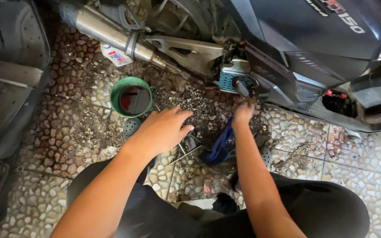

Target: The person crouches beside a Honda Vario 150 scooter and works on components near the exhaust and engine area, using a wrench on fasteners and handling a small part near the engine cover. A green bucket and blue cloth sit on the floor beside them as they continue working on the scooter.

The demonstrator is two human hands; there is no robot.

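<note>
Nearest you, at six o'clock, your knees in black trousers [164, 211] fill the bottom of the view, with both bare forearms reaching out over them toward twelve. Your left hand [162, 128] hovers palm down over the pebble-patterned floor [54, 145], its grip released, fingers spread and holding nothing; under its fingertips, toward three o'clock, lie some thin metal tools [189, 146], too shadowed to tell apart. Just beyond that hand, at eleven o'clock from it, stands a green bowl [131, 97] with dark liquid in it, well clear of your fingers. Your right hand [242, 113] is blurred, so you cannot tell whether its grip is clenched or released; it sits just below the teal footrest [231, 78] and the dark foot lever [242, 88] of the motorcycle. A blue rag [219, 147] lies on the floor beside your right wrist, at about seven o'clock from that hand. Farther off, the silver exhaust pipe [106, 31] runs across toward ten o'clock, a small white bottle [116, 56] lies under it, and the dark body panels [314, 35] fill two o'clock.
</note>
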